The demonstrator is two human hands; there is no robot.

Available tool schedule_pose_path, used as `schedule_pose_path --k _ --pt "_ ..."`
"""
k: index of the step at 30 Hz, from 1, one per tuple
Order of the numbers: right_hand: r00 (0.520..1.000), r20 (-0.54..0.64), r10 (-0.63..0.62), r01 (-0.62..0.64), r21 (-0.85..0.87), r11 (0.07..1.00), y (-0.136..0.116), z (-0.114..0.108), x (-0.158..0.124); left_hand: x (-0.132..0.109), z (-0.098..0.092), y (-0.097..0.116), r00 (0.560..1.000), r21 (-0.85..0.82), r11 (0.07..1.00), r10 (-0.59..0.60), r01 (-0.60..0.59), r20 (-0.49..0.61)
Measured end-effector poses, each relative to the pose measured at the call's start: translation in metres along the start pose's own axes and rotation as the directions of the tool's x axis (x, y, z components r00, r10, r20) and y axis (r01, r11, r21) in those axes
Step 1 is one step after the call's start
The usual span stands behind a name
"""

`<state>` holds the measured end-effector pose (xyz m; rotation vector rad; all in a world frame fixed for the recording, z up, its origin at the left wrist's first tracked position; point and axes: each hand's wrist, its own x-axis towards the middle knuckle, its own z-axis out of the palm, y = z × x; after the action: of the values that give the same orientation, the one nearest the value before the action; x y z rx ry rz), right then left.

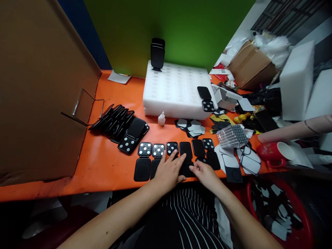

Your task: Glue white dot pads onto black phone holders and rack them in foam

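A row of open black compact cases (158, 152) lies along the front of the orange table (111, 100); several halves carry white glue dots. My left hand (168, 171) rests flat on the middle cases with fingers spread. My right hand (204, 172) sits just right of it, fingers bent over a black case (188, 169) near the table's front edge. A pile of small mirror pieces (193, 126) lies behind the row. A small glue bottle (161, 119) stands in front of the white foam tray (176, 90).
A stack of black cases (116, 121) fans out at left beside a cardboard wall (38, 86). A red mug (275, 154), backing sheets (247, 160) and clutter fill the right. Another person's arm (295, 129) reaches in at right. A red basket (280, 211) sits below.
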<state>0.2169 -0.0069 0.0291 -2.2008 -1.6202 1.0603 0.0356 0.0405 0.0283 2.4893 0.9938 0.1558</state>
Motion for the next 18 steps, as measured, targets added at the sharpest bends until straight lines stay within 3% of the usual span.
schedule_pose_path --k 12,18 --pt "0.999 0.0 0.045 -0.045 0.028 0.999 -0.0004 0.0017 -0.0012 0.0 0.0024 -0.0006 1.0 0.003 1.0 -0.01 0.01 -0.008" --pt "1.0 -0.004 0.007 -0.008 -0.086 0.996 -0.0018 -0.0018 -0.0011 0.0005 0.0019 -0.0004 1.0 0.016 1.0 -0.006 0.006 0.007"
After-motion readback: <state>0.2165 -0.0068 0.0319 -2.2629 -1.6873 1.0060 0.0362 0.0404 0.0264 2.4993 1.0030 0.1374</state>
